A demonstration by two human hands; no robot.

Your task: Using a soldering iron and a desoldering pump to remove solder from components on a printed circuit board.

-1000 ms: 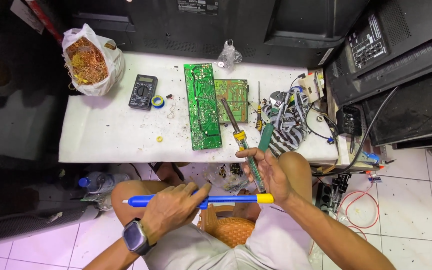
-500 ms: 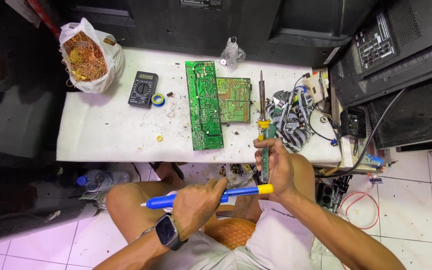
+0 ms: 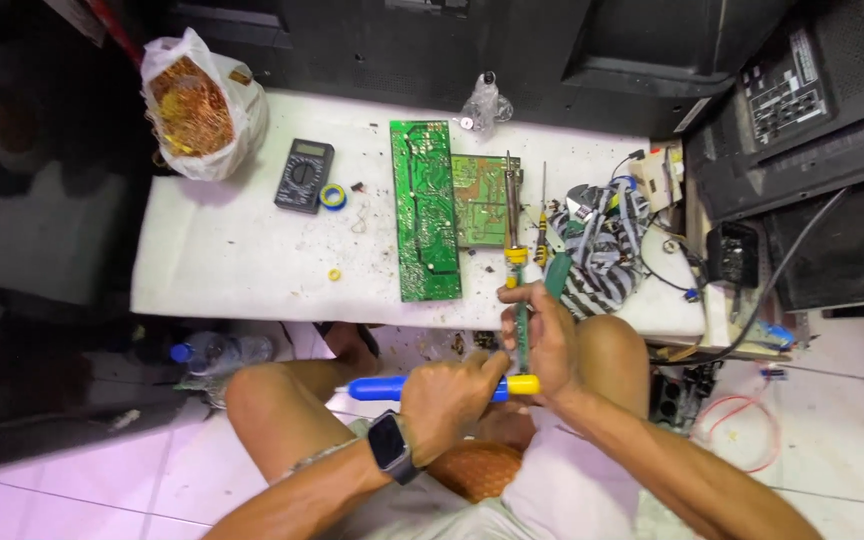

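Overhead view of a seated person at a low white table (image 3: 242, 260). At far left on the table, a plastic bag of copper wire (image 3: 197, 105); next to it, a black multimeter (image 3: 304, 175) with a small blue-and-yellow tape roll (image 3: 332, 196) just beside it. At centre, a long green circuit board (image 3: 424, 210) lies lengthwise, with a smaller green board (image 3: 482, 200) touching its right edge. Below the table edge, the left hand (image 3: 447, 395), a smartwatch (image 3: 389, 447) on its wrist, is clenched around a blue desoldering pump (image 3: 382, 387) with a yellow tip, held level above the knees. The right hand (image 3: 547, 335) grasps the green handle of a soldering iron (image 3: 514, 225), whose metal shaft points away over the smaller board. Further right, a striped cloth (image 3: 597, 245) amid loose wires, then dark equipment casings (image 3: 802, 130).
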